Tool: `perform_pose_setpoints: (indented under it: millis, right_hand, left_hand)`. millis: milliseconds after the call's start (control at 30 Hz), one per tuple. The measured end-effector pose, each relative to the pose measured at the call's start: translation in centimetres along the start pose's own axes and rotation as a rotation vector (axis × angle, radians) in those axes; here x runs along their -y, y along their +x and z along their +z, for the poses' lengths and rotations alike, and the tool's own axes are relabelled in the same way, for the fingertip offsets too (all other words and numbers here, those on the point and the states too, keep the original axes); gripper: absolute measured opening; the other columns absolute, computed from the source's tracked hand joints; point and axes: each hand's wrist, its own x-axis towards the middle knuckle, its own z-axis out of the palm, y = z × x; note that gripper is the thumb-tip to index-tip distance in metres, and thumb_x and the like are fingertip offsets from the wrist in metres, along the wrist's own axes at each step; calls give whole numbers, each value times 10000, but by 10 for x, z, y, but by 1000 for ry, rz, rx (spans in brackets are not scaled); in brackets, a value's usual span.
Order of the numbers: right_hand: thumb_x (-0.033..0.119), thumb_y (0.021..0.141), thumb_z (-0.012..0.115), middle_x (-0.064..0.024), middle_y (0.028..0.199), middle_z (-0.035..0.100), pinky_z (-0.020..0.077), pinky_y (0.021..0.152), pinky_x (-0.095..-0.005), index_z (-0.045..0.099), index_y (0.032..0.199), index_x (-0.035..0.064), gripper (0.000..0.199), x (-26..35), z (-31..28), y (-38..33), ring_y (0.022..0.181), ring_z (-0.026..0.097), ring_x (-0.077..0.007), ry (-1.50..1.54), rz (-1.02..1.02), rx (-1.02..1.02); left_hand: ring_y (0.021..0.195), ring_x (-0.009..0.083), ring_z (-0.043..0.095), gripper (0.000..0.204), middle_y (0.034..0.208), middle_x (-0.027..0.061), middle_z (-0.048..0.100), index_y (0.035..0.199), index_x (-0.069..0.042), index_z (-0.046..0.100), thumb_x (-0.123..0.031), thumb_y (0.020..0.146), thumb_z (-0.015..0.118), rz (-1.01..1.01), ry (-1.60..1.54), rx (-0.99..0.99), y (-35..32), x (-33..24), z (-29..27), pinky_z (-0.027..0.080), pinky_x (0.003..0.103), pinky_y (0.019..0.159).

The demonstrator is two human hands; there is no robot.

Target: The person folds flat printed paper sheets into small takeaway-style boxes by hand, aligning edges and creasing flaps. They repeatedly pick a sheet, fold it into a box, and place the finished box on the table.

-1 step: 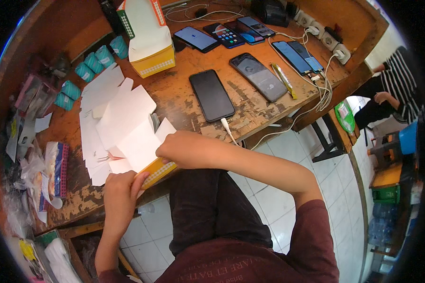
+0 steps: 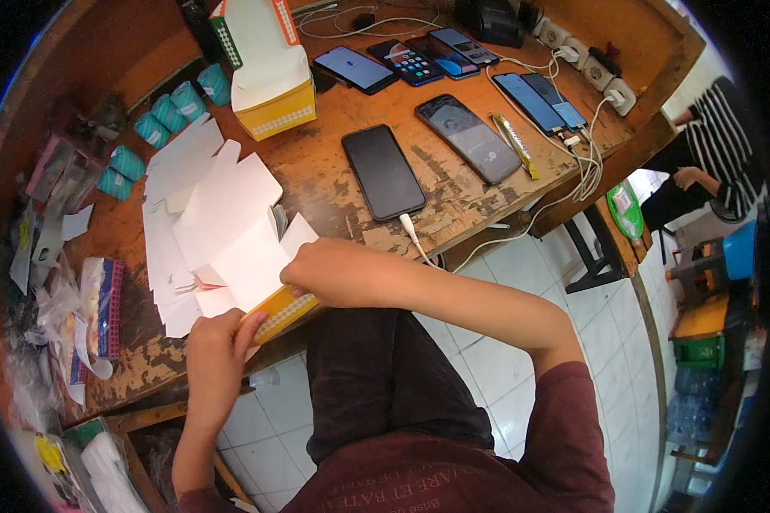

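Note:
A partly folded cardboard box (image 2: 244,235), white inside and yellow with a white checked band outside, lies at the table's near edge. My left hand (image 2: 218,350) grips its near left corner, thumb along the yellow side. My right hand (image 2: 329,272) is closed on the near right corner, its fingertips partly hidden by the flap. Under the box are flat white cardboard blanks (image 2: 164,248) in a stack. Farther back stands a folded yellow box (image 2: 275,107) with a white inside, and behind it another box with green and orange sides (image 2: 252,38).
Several phones, including a black one (image 2: 383,173) on a white cable (image 2: 412,235), lie right of the boxes. Teal rolls (image 2: 188,101) line the back left. Plastic bags (image 2: 64,303) crowd the left edge. A person in stripes (image 2: 719,141) is at the far right.
The person in stripes has shifted slightly to the left. My hands keep the same hold on the box.

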Motion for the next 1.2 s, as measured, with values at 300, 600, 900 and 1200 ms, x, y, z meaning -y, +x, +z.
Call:
perform_pose_setpoints:
  millis: [300, 600, 900, 1200]
  right_hand:
    - [52, 765, 627, -216, 838, 600, 477, 724, -413, 487, 999, -28, 284, 12, -7, 17, 851, 601, -363, 89, 254, 21]
    - [93, 812, 627, -164, 1045, 527, 414, 896, -357, 461, 1155, 7, 390, 23, 4, -51, 1014, 527, -318, 351, 108, -605]
    - [73, 831, 608, -82, 1005, 591, 460, 813, -280, 598, 997, -4, 183, 48, 8, -122, 909, 575, -165, 608, 397, -591]
    - [3, 777, 595, -137, 1138, 539, 421, 926, -393, 579, 1070, 9, 294, 35, 36, -51, 1081, 520, -303, 18, 0, -613]
  left_hand:
    - [498, 64, 396, 377, 520, 12, 485, 722, 47, 638, -303, 860, 622, -185, -285, 408, 41, 43, 0, 326, 267, 464]
    - [724, 116, 597, 281, 807, 64, 657, 911, 24, 684, -240, 812, 689, 25, -495, 495, 41, 50, -21, 461, 239, 685]
    - [739, 88, 563, 276, 857, 38, 624, 1064, 18, 628, -107, 822, 673, 2, -548, 686, 54, 57, -20, 472, 257, 669]
    - [815, 288, 594, 216, 851, 147, 604, 995, 18, 598, -89, 816, 542, 266, 17, 175, 40, 5, 3, 460, 350, 725]
